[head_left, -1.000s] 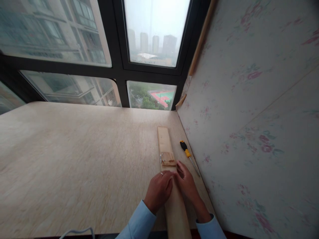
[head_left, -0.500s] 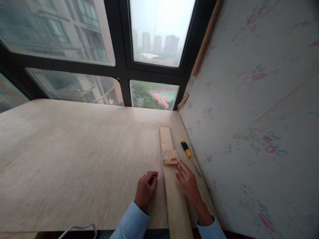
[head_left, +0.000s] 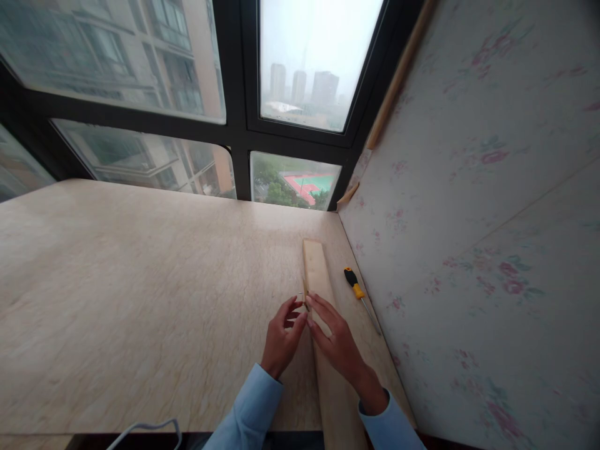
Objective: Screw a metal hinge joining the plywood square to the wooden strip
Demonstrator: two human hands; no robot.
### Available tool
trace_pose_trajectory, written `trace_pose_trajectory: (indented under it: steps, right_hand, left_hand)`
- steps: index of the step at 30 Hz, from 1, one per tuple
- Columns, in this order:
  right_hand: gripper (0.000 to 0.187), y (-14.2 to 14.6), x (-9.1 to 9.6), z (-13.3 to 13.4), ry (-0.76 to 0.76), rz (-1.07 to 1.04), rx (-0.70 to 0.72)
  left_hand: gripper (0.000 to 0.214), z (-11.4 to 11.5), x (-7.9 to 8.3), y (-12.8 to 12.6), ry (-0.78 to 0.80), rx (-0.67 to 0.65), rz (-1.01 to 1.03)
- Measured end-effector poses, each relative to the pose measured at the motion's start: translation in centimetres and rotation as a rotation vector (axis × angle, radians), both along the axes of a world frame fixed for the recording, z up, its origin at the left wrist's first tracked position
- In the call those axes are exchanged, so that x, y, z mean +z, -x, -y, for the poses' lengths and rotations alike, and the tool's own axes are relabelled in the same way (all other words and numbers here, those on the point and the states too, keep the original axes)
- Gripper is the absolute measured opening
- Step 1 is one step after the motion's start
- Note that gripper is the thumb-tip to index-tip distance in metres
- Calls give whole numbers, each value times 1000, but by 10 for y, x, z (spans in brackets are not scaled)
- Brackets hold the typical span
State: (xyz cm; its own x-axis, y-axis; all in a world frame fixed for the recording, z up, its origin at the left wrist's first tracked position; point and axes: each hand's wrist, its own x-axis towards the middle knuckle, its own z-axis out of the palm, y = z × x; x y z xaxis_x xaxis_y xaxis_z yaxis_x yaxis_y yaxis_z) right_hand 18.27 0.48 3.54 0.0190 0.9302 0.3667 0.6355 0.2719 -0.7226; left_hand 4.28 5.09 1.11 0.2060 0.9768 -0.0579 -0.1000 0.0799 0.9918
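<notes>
A small thin piece of wood stands tilted up on its edge at the left side of a long wooden plank. The fingers of my right hand are closed on it from the right. On its other side, my left hand has its fingers curled in close to the piece. A tiny metal pin or screw sticks out by the left fingertips; whether those fingers grip it or the wood is hard to see. To the right of the plank lies a yellow and black screwdriver.
The plank lies lengthwise on a beige marble-look surface and runs past its near edge. A flowered wall borders the right side. Dark-framed windows stand behind. A white cable shows at the near left edge.
The small wooden piece lay flat on the plank and is now tipped up in my right hand. My left hand has moved up and right to meet it.
</notes>
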Motion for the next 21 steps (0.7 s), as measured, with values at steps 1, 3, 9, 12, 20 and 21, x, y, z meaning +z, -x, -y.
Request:
trace_pose_trajectory:
  steps: [1,3,9,12,20,21]
  right_hand:
    - [46,1,1,0,6,4,31]
    - [45,1,1,0,25,19,65]
    - [46,-13,-20,13,135,100,-33]
    - [57,-19,-38,25,201,149,-104]
    - [82,-8,-67,40,236,300,-293]
    - [83,-6,-68,39,232,302,-317]
  left_hand:
    - [53,-2,-1,0,36,18,41]
    - [57,-7,-3,3,115,56,120]
    - [49,-19,-11,16,328,179,107]
    - [40,-21,-13,20,344,183,71]
    - [33,-20,-14,19,362,143,67]
    - [33,-20,-15,19,358,143,66]
